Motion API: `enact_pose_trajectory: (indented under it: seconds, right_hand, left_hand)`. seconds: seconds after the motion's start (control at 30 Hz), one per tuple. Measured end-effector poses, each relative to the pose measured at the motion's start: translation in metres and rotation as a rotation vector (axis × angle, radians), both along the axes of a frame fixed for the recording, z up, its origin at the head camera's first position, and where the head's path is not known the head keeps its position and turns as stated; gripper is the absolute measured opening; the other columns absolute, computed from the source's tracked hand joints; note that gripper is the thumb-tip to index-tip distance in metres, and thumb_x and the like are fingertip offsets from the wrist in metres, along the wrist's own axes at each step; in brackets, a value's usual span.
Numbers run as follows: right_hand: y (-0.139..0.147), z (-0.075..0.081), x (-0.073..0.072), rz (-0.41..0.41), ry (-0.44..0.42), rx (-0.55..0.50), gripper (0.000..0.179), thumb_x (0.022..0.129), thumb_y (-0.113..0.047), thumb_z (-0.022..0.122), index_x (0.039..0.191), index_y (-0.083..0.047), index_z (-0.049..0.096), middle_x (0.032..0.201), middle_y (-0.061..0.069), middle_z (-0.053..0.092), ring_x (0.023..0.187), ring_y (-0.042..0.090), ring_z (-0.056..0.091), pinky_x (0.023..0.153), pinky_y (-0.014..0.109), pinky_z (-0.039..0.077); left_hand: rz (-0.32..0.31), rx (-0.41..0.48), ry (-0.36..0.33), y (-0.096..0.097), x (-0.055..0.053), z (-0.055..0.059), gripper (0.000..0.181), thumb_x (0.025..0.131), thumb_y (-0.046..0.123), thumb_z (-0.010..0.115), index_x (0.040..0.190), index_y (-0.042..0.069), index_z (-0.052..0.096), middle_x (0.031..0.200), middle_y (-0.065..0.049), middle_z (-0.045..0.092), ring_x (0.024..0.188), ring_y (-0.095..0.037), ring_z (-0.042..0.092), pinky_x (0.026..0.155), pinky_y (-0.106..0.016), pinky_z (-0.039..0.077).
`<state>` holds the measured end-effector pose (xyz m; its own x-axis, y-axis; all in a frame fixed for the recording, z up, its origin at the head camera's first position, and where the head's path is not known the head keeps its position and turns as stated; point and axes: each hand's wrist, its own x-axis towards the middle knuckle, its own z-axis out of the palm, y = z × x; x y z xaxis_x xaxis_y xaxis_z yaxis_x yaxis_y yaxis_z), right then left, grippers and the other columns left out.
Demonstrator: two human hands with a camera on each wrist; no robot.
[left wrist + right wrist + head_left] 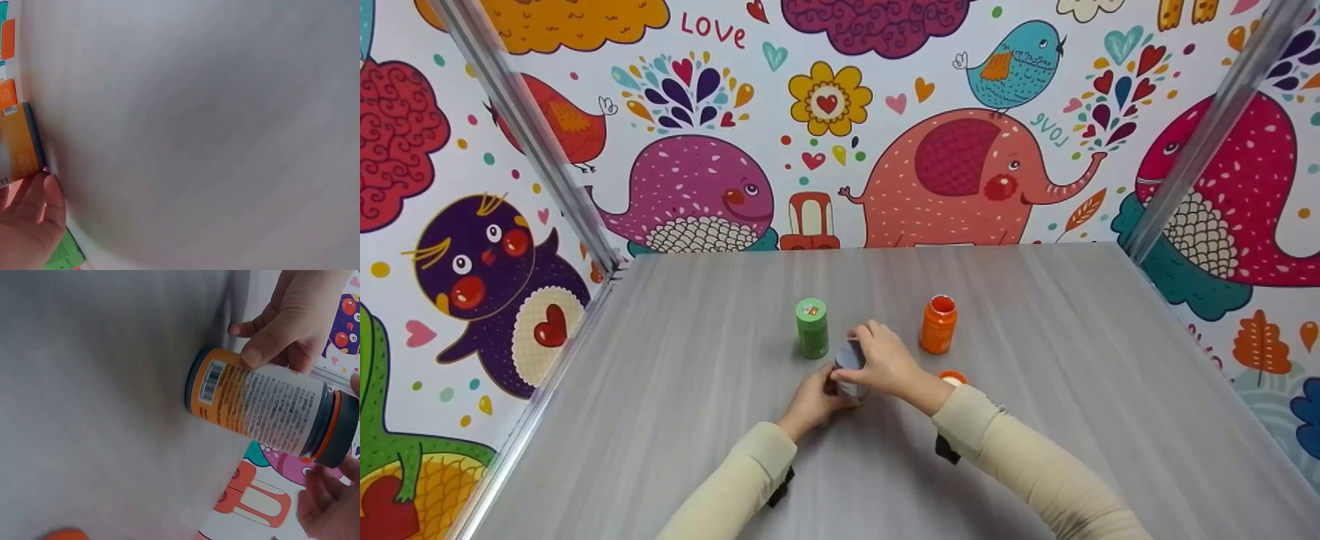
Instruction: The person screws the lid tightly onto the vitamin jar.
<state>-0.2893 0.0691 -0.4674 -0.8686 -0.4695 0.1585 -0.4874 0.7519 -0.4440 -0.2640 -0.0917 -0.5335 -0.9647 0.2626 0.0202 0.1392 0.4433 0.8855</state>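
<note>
Cream long sleeves, matte fabric with folded cuffs, nearest the camera: right sleeve [1035,465], left sleeve [727,480]. Between them, near the middle of the grey, streaky, wood-grained worktop [660,375], an upright cylindrical bottle with an orange-to-white printed label [253,402]. Its label fades from orange at the base to pale near the top, with close rows of dark text and a barcode in a white rectangle; dark grey bands at base and shoulder. On top, a flat round dark grey lid [851,356], short-walled, a thin orange ring showing just under it. Left hand [814,397] curled round the lower body, thumb laid flat on the label. Right hand [889,360] comes from above, thumb and fingers pinching the lid from opposite sides. Just beyond the left hand, a green cylindrical container [812,334], slim and upright, its flat paler green top bearing a small printed patch. Beyond the right hand, a glossy orange jar [937,330], upright, round mouth uncovered. Nearer, an orange round cap [954,379] with a white inside, partly hidden by the right wrist. Behind, a smooth printed wall panel [825,172] of rounded cartoon animals, flanked by straight silvery metal posts [532,142].
</note>
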Motion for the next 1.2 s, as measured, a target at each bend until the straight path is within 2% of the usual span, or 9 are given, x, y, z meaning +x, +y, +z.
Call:
enact_pose_trajectory:
  seconds: [0.13, 0.3, 0.47, 0.57, 0.77, 1.0, 1.2]
  right_hand:
    - [0.008, 0.002, -0.001, 0.1, -0.027, -0.03, 0.079, 0.075, -0.05, 0.069, 0.131, -0.003, 0.041, 0.126, 0.014, 0.046, 0.108, 0.027, 0.045, 0.091, 0.044, 0.04]
    - [0.02, 0.007, -0.006, 0.237, -0.129, -0.136, 0.07, 0.08, -0.029, 0.07, 0.136, -0.001, 0.037, 0.135, 0.016, 0.042, 0.123, 0.03, 0.039, 0.101, 0.047, 0.034]
    - [0.029, 0.007, -0.009, 0.336, -0.276, -0.259, 0.062, 0.081, -0.004, 0.059, 0.138, 0.001, 0.034, 0.139, 0.019, 0.04, 0.125, 0.031, 0.04, 0.103, 0.046, 0.032]
    - [0.033, 0.005, -0.008, 0.333, -0.319, -0.29, 0.063, 0.078, 0.001, 0.054, 0.138, 0.002, 0.035, 0.139, 0.021, 0.04, 0.125, 0.034, 0.041, 0.103, 0.048, 0.032]
    - [0.038, 0.001, -0.009, 0.293, -0.309, -0.299, 0.056, 0.082, -0.001, 0.059, 0.135, 0.001, 0.04, 0.132, 0.018, 0.047, 0.116, 0.034, 0.046, 0.099, 0.049, 0.036]
    - [0.04, -0.003, -0.011, 0.289, -0.242, -0.323, 0.05, 0.085, -0.011, 0.064, 0.129, 0.004, 0.045, 0.124, 0.017, 0.053, 0.108, 0.03, 0.051, 0.095, 0.045, 0.041]
    - [0.036, -0.006, -0.012, 0.254, -0.188, -0.32, 0.05, 0.083, -0.016, 0.067, 0.125, 0.005, 0.05, 0.114, 0.014, 0.055, 0.101, 0.026, 0.052, 0.09, 0.043, 0.044]
  left_hand:
    - [0.003, -0.03, -0.001, 0.0, -0.001, 0.0, 0.058, 0.076, 0.02, 0.074, 0.125, 0.002, 0.048, 0.117, -0.014, 0.058, 0.105, -0.026, 0.055, 0.091, -0.043, 0.044]
    - [0.01, -0.027, 0.007, 0.001, -0.002, 0.0, 0.059, 0.076, 0.017, 0.075, 0.126, 0.002, 0.047, 0.117, -0.016, 0.058, 0.106, -0.026, 0.055, 0.091, -0.043, 0.043]
    - [-0.001, 0.002, 0.025, 0.001, -0.002, -0.002, 0.057, 0.075, 0.015, 0.075, 0.123, -0.001, 0.048, 0.113, -0.018, 0.059, 0.103, -0.028, 0.057, 0.09, -0.043, 0.044]
    - [-0.001, 0.007, 0.023, 0.001, -0.003, -0.003, 0.058, 0.074, 0.016, 0.075, 0.123, -0.001, 0.048, 0.113, -0.018, 0.059, 0.103, -0.027, 0.057, 0.089, -0.042, 0.044]
    - [0.005, -0.007, 0.008, 0.001, -0.003, -0.003, 0.059, 0.074, 0.016, 0.076, 0.123, -0.001, 0.048, 0.113, -0.018, 0.059, 0.103, -0.027, 0.057, 0.09, -0.042, 0.044]
    - [0.005, -0.01, 0.004, 0.001, -0.003, -0.005, 0.06, 0.075, 0.015, 0.075, 0.125, -0.002, 0.047, 0.115, -0.019, 0.058, 0.105, -0.028, 0.056, 0.091, -0.043, 0.044]
    - [0.007, -0.018, 0.003, 0.002, -0.002, -0.004, 0.06, 0.075, 0.016, 0.075, 0.125, -0.002, 0.047, 0.116, -0.019, 0.058, 0.106, -0.028, 0.056, 0.091, -0.043, 0.044]
